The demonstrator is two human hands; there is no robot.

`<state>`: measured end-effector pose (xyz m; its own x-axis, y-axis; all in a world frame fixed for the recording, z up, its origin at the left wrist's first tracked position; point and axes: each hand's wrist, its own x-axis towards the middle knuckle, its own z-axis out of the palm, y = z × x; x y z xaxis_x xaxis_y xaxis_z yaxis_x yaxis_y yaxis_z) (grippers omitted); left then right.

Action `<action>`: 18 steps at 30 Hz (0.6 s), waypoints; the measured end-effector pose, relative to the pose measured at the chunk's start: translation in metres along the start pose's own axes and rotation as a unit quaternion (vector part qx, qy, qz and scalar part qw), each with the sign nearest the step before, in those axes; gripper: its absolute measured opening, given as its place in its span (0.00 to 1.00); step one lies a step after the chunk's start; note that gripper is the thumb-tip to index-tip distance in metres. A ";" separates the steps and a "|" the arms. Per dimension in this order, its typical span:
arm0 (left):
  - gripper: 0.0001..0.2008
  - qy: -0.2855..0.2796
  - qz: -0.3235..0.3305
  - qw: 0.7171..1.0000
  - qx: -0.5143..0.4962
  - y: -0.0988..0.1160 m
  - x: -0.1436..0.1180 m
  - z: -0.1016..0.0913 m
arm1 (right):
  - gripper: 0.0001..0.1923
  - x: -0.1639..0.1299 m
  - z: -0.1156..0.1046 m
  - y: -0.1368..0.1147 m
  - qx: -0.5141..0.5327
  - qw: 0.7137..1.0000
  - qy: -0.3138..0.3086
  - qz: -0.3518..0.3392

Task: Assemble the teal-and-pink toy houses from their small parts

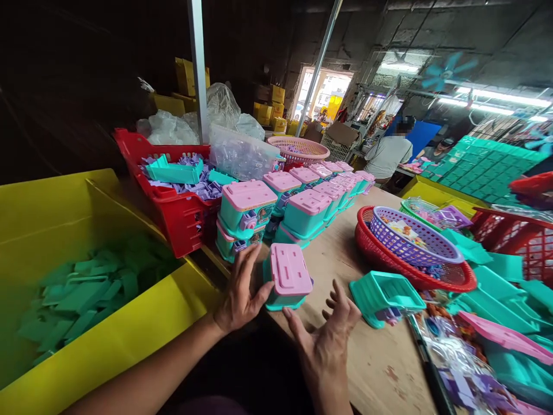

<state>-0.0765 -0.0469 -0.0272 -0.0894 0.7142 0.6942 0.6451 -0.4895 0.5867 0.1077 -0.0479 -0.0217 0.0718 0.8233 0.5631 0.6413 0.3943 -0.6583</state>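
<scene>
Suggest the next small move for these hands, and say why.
Perhaps bring the right hand in against the nearest pink-lidded box: that hand is spread open beside the box, with the left hand at its opposite side.

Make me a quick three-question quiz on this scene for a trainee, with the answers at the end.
1. What colour is the lid between the left hand and the right hand?
2. True or false: the teal box to the right of the right hand is open.
3. The purple basket rests in: A) the yellow bin; B) the red basket; C) the pink basket.

Key: 1. Pink; 2. True; 3. B.
</scene>
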 end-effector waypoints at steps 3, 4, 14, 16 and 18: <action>0.30 -0.054 -0.038 0.997 -0.042 0.003 0.010 0.006 | 0.46 0.001 0.008 -0.010 0.010 1.000 -0.015 -0.019; 0.28 -0.060 -0.045 0.996 -0.057 0.005 0.008 0.007 | 0.44 0.003 0.010 -0.011 0.008 0.999 -0.016 -0.028; 0.25 0.060 0.022 0.998 0.008 -0.015 -0.038 -0.010 | 0.31 0.044 0.016 0.000 0.179 0.965 -0.179 -0.064; 0.20 0.039 0.066 0.997 0.024 -0.016 -0.037 -0.010 | 0.31 0.051 0.025 -0.001 0.196 0.962 -0.185 -0.049; 0.14 0.031 0.098 0.994 0.040 -0.018 -0.032 -0.010 | 0.30 0.059 0.030 0.000 0.209 0.954 -0.206 -0.063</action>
<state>-0.0933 -0.0661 -0.0562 -0.0005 0.5756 0.8177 0.7133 -0.5729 0.4037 0.0895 0.0133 -0.0034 -0.3479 0.8153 0.4629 0.2584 0.5580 -0.7886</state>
